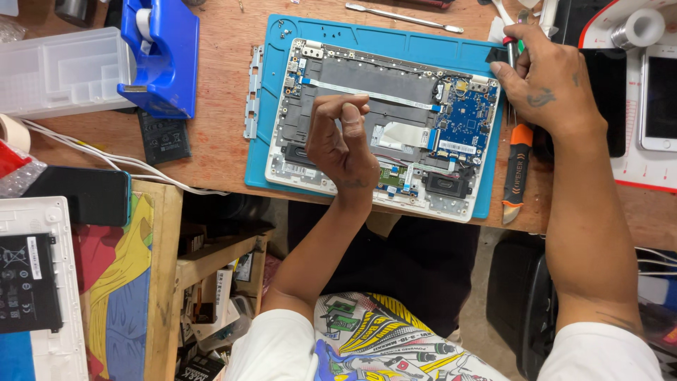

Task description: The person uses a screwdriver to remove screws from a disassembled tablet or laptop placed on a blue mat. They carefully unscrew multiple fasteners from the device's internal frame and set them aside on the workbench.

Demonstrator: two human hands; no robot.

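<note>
An opened white laptop base [352, 85] lies on a blue work mat [395, 39], its blue circuit board [465, 116], ribbon cables and speakers exposed. My left hand [342, 144] hovers over the middle of the laptop with fingertips pinched together; nothing shows between them. At the laptop's upper right corner, my right hand [553, 81] grips a small dark-handled screwdriver [510, 51], held upright with its tip hidden behind the fingers.
An orange and black pry tool [517, 169] lies right of the mat. A metal spudger [405, 15] is beyond it, a metal bracket strip [252, 92] at its left edge. A blue tape dispenser [162, 56], clear organizer box [60, 70], black battery [162, 137] and white phone [659, 95] surround.
</note>
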